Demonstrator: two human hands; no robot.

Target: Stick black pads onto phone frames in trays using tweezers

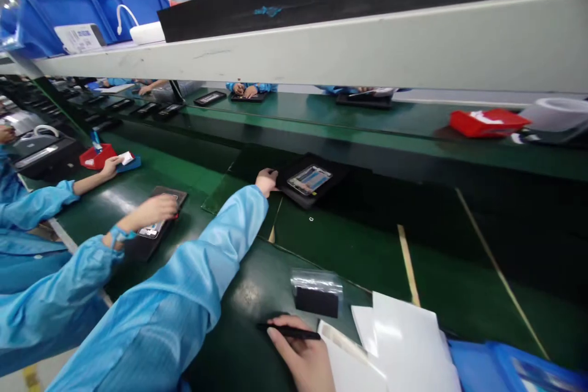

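the left hand [266, 182] pinched a flat black tray [299, 198], likely light, stiff and best edge-held, at nine o'clock; the right hand [307, 352] gripped a black pen-like tool [298, 332].

The left arm [190, 285], sleeved in light blue, stretches diagonally forward from the lower left, its elbow only slightly bent; at its far end the left hand [266, 182] has its fingers curled in. Much nearer the body, the right hand [305, 352] points leftward, thumb [282, 346] and fingers [290, 320] drawn into a pinch.
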